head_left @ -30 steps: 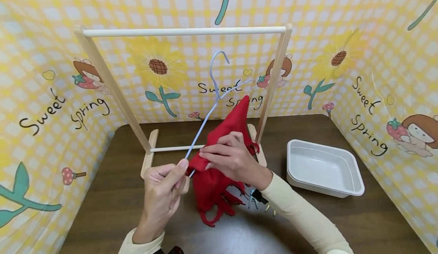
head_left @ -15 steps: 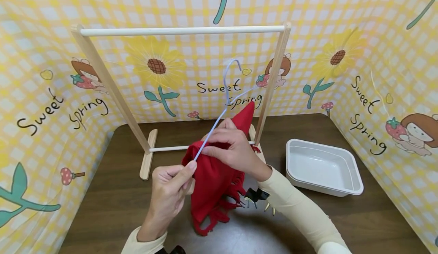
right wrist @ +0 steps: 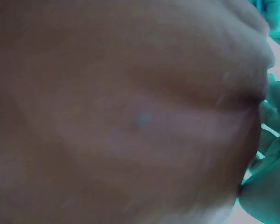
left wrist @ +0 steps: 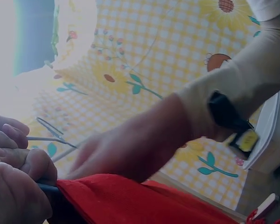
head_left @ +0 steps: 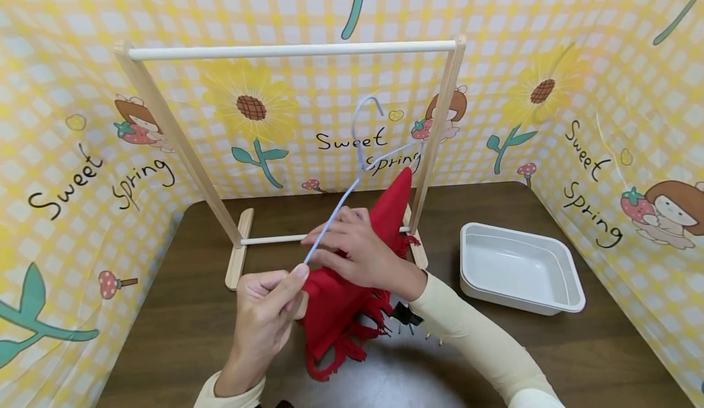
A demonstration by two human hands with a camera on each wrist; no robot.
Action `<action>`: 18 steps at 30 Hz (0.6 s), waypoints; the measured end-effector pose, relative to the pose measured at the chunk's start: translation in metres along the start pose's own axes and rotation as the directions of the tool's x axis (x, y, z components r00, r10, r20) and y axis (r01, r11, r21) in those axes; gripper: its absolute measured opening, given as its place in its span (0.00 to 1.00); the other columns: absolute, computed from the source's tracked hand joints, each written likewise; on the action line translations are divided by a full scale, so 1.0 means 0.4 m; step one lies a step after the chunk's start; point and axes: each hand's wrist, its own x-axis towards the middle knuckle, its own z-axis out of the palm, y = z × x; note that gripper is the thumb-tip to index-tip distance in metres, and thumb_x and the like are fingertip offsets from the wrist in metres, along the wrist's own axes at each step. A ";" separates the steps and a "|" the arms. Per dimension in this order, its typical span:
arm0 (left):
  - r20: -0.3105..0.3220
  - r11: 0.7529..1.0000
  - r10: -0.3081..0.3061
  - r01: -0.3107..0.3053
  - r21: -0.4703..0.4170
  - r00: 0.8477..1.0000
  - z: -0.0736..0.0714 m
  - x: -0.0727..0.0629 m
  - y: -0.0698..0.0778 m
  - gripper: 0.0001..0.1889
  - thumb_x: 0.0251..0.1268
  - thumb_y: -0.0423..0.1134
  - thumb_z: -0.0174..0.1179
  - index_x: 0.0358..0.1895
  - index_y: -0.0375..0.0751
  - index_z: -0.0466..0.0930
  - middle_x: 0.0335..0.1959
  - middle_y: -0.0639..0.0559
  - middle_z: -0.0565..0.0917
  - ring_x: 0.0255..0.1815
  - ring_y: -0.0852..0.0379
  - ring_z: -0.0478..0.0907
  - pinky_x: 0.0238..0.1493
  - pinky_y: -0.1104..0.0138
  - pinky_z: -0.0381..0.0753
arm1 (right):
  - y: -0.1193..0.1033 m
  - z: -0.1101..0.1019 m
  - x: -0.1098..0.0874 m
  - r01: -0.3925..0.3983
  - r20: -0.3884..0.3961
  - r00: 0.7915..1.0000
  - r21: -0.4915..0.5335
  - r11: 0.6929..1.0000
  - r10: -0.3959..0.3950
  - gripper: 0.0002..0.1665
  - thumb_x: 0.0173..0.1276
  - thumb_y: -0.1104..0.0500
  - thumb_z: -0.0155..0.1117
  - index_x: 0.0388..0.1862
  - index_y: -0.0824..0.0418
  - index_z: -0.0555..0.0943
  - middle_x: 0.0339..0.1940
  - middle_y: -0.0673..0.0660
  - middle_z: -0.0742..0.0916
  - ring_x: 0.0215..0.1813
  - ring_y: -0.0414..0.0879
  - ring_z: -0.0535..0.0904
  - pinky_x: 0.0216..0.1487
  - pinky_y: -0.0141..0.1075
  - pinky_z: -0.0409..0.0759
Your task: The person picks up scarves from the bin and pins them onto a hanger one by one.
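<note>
My left hand (head_left: 269, 316) pinches one end of a light blue wire clothes hanger (head_left: 344, 195), thumb on top. The hanger tilts, its hook pointing up toward the back wall. A red fringed scarf (head_left: 337, 316) drapes over the hanger's lower part, one corner rising at the right and the fringe hanging near the table. Over the scarf, just behind the hanger's near arm, my right hand (head_left: 357, 252) has its fingers stretched toward the left. In the left wrist view the scarf (left wrist: 130, 196) lies below the blurred right hand (left wrist: 126, 149). Skin fills most of the right wrist view.
A wooden rack (head_left: 170, 127) with a white top rail (head_left: 291, 49) stands behind the hands. To the right, a white plastic tub (head_left: 519, 267) sits on the dark wooden table (head_left: 181, 335). Patterned yellow cloth (head_left: 66, 47) encloses the back and sides.
The hanger has shifted down and slightly right. My right hand has moved from gripping the scarf's fold to reaching left with straighter fingers, and the fold has dropped below it.
</note>
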 end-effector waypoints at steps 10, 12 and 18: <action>0.016 0.999 0.029 -0.029 -0.020 0.999 -0.011 -0.015 0.052 0.27 0.68 0.09 0.29 0.12 0.36 0.58 0.04 0.53 0.52 0.05 0.60 0.45 0.08 0.73 0.46 | 0.183 -0.102 -0.070 -0.436 -0.545 0.691 0.211 0.875 0.475 0.17 0.71 0.54 0.66 0.52 0.64 0.84 0.46 0.59 0.88 0.45 0.51 0.76 0.47 0.33 0.72; 0.027 0.999 0.037 -0.036 -0.027 0.999 -0.012 -0.018 0.053 0.27 0.68 0.09 0.29 0.12 0.36 0.57 0.05 0.53 0.52 0.07 0.60 0.44 0.10 0.72 0.46 | 0.219 -0.110 -0.082 -0.541 -0.425 0.631 0.358 0.761 0.649 0.21 0.72 0.51 0.65 0.57 0.63 0.81 0.48 0.58 0.86 0.45 0.46 0.77 0.48 0.29 0.74; 0.031 0.999 0.043 -0.042 -0.035 0.999 -0.012 -0.028 0.054 0.27 0.67 0.09 0.27 0.12 0.35 0.57 0.05 0.53 0.52 0.06 0.60 0.44 0.10 0.72 0.47 | 0.259 -0.115 -0.094 -0.667 -0.033 0.551 0.584 0.464 0.834 0.16 0.73 0.51 0.64 0.48 0.63 0.83 0.36 0.48 0.84 0.43 0.41 0.78 0.48 0.31 0.77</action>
